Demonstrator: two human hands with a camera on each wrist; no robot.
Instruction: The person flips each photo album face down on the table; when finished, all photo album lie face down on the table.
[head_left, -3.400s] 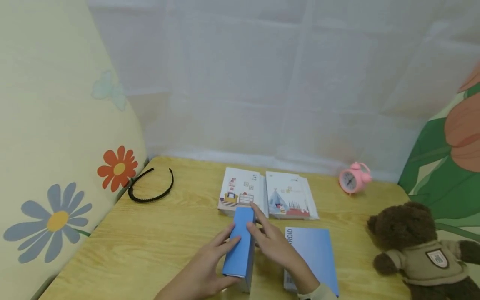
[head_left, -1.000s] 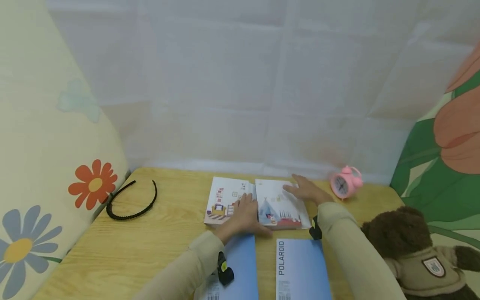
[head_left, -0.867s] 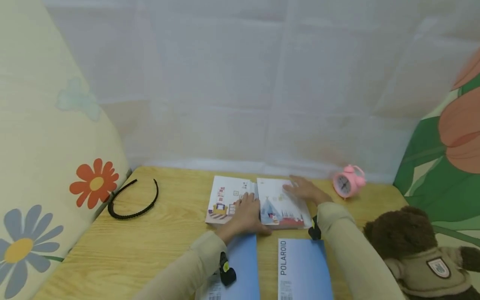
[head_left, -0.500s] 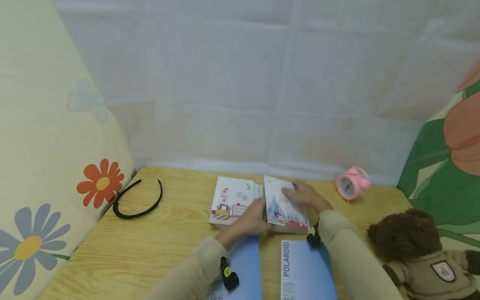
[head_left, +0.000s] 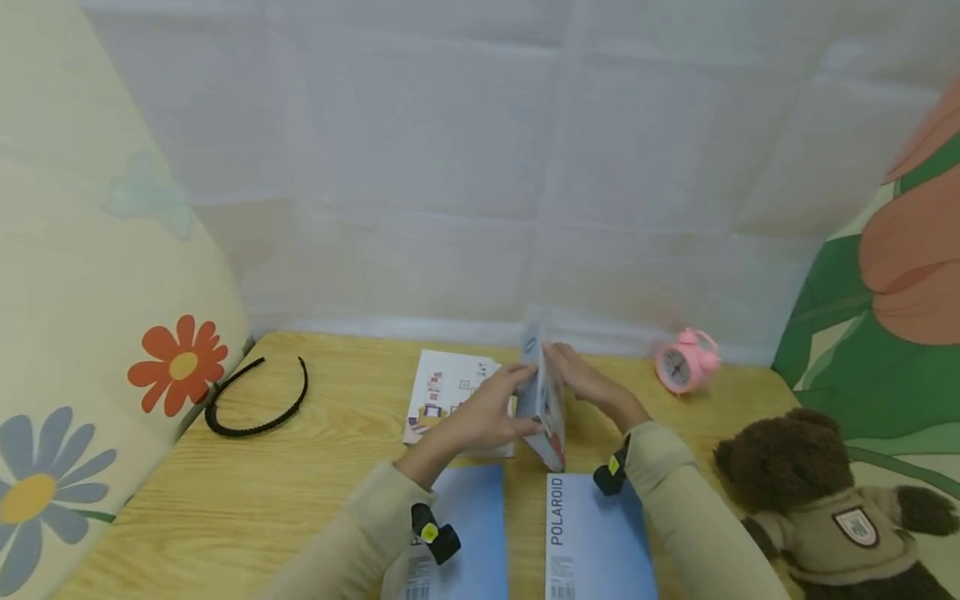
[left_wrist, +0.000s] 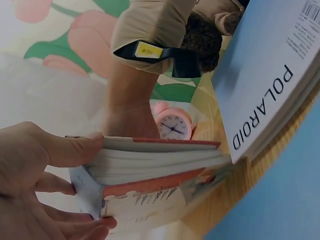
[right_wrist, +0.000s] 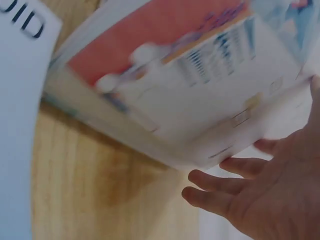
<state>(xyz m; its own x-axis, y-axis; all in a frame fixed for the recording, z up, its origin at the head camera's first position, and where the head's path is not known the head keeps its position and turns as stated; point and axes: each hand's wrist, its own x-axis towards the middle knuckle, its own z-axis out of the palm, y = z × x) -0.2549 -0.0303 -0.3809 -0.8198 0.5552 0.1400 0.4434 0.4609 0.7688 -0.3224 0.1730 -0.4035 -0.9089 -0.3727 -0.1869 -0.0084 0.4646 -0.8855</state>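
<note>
A white photo album [head_left: 542, 408] with a tent picture and a red lower edge stands upright on the table, its spine toward the left. My left hand [head_left: 487, 412] grips it by the spine; in the left wrist view the thumb [left_wrist: 75, 150] lies over one cover and the fingers curl under the other. At the far right side, my right hand [head_left: 588, 379] touches the cover's edge with nearly straight fingers [right_wrist: 215, 185]. A second white photo album [head_left: 442, 383] lies flat just left, partly hidden by my left hand.
Two blue POLAROID albums [head_left: 600, 533], [head_left: 480, 517] lie side by side in front. A black headband [head_left: 255, 429] is at the left, a pink alarm clock [head_left: 684, 363] at the back right, and a brown teddy bear [head_left: 787, 467] at the right edge.
Both hands moved from the blue album to the white ones. The right white album, flat a second ago, has been tilted up onto its edge, with the left hand now gripping its spine.
</note>
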